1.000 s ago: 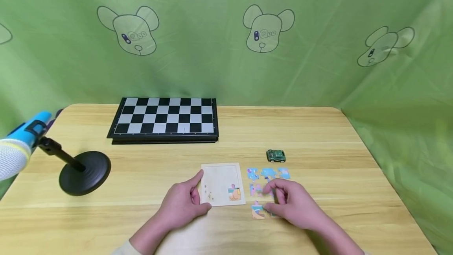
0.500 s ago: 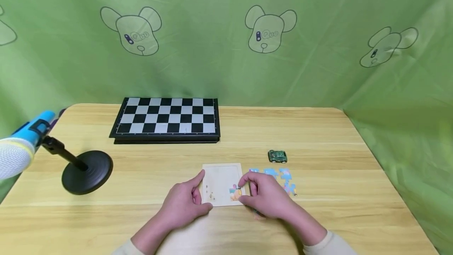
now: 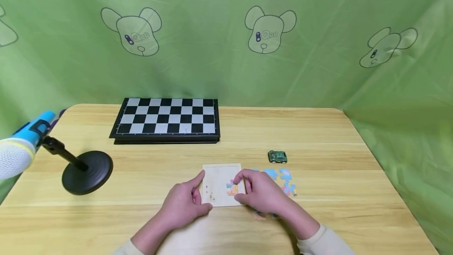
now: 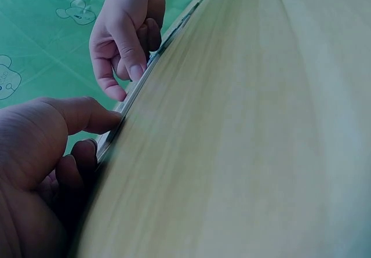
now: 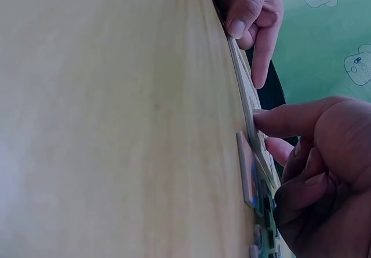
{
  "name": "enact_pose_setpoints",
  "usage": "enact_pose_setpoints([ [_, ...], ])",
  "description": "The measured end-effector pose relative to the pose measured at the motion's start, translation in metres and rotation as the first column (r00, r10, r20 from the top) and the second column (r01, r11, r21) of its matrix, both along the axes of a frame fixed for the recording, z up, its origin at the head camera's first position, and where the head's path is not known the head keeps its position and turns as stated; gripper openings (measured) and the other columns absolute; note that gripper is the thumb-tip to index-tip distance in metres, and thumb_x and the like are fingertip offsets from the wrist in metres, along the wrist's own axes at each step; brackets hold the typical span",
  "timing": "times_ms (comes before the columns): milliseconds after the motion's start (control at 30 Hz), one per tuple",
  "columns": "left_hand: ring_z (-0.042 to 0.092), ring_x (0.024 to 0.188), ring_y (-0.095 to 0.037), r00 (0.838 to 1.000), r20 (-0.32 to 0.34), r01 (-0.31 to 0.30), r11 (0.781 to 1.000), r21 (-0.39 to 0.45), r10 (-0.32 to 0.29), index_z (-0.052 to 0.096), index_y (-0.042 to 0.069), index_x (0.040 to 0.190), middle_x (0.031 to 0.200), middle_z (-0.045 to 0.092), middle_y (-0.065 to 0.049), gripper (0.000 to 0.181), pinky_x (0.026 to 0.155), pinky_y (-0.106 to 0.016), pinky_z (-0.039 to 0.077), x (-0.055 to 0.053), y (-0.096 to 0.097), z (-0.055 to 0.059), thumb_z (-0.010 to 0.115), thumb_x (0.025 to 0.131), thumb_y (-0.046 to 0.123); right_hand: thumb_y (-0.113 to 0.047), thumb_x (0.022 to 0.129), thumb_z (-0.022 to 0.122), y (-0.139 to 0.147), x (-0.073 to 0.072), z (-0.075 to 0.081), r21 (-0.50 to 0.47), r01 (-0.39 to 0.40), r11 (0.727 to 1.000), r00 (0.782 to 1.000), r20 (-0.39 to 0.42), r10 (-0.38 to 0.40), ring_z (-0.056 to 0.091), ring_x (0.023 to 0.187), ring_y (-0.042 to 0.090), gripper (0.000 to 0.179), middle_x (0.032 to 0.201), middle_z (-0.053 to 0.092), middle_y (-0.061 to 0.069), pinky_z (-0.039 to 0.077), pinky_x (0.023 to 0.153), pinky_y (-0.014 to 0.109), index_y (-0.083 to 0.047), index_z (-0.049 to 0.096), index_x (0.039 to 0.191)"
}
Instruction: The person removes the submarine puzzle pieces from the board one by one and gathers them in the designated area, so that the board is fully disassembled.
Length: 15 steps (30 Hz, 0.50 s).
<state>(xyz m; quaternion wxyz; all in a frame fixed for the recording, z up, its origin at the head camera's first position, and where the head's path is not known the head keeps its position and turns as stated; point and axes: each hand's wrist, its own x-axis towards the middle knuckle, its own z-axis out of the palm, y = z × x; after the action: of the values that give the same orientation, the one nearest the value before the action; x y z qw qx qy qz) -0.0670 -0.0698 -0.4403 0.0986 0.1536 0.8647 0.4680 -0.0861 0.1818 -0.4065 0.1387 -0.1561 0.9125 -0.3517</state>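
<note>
A pale square puzzle tray (image 3: 219, 176) lies on the table. At its left edge my left hand (image 3: 184, 202) holds it, thumb by the near corner and index finger farther up the side. Over the tray's right part, my right hand (image 3: 263, 193) pinches a puzzle piece between thumb and index finger, mostly hidden by the fingers. Coloured puzzle pieces (image 3: 231, 189) show in the tray beside those fingertips. Loose puzzle pieces (image 3: 285, 174) lie right of the tray, partly covered by the right hand; the right wrist view shows one loose piece (image 5: 248, 171) edge-on.
A small green toy car (image 3: 277, 156) stands beyond the loose pieces. A folded chessboard (image 3: 168, 119) lies at the back left. At the far left a blue microphone (image 3: 26, 141) sits on a stand with a round black base (image 3: 88, 174). Green curtain (image 3: 212, 58) surrounds the table.
My right hand has moved left from the loose pieces to the tray's right side. The coloured pieces in the tray have shifted slightly left and away. My left hand stays at the tray's edge.
</note>
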Motion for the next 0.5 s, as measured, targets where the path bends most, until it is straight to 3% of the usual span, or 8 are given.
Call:
enact_pose_setpoints([
  [300, 0.050, 0.052, -0.007, 1.000, 0.003, 0.002, 1.000, -0.005, -0.002, 0.042, -0.003, 0.149, 0.061, 0.054, 0.012, 0.089, 0.056, -0.028, 0.044, -0.0001, -0.0003, 0.0009, 0.086, 0.076, 0.022, -0.018, 0.083, 0.082, 0.0028, -0.0028, 0.0003, 0.017, -0.086, 0.996, 0.996, -0.004, 0.086, 0.049, 0.048, 0.011, 0.024, 0.055, 0.048, -0.006, 0.045, 0.056, 0.029, -0.018, 0.066, 0.101],
  [500, 0.050, 0.052, -0.006, 1.000, 0.000, 0.000, 1.000, -0.008, 0.000, 0.042, -0.004, 0.148, 0.061, 0.054, 0.012, 0.088, 0.056, -0.028, 0.044, 0.0006, 0.0000, 0.0010, 0.086, 0.076, 0.021, -0.020, 0.083, 0.081, 0.0079, -0.0008, 0.0013, -0.014, -0.091, 0.996, 0.996, 0.006, 0.091, 0.049, 0.047, 0.011, 0.023, 0.054, 0.046, -0.008, 0.048, 0.060, 0.029, -0.019, 0.066, 0.101],
])
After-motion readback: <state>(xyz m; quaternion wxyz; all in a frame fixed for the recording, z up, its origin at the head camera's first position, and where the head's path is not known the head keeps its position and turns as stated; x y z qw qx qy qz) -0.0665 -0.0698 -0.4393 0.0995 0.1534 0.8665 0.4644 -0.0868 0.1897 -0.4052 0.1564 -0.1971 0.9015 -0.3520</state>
